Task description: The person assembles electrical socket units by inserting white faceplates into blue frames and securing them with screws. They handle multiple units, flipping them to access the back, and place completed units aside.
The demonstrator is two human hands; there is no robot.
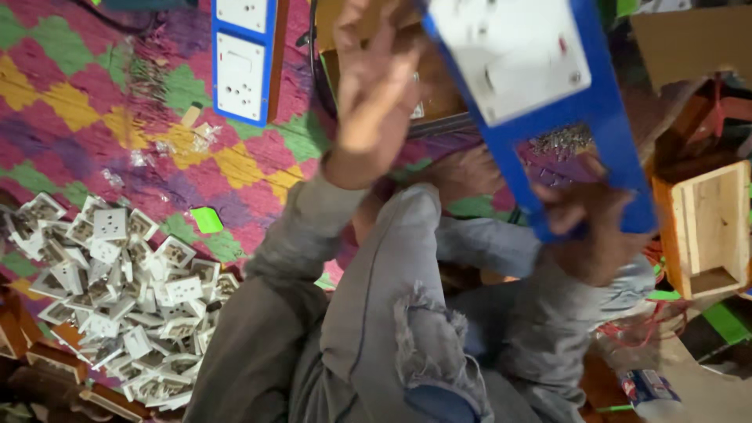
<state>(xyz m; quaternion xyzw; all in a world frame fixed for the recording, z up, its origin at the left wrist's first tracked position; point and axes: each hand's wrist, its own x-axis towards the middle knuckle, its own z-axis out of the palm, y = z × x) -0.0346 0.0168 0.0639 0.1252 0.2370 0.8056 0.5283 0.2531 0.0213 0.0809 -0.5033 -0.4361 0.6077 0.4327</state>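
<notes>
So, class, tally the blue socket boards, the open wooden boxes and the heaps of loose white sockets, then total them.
Blue socket boards: 2, one held and one on the mat
Open wooden boxes: 1
Heaps of white sockets: 1
Total: 4

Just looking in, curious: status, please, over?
Right hand grips blue board with white switch plate. Left hand raised, open, empty. Pile of white sockets lies aside.
</notes>
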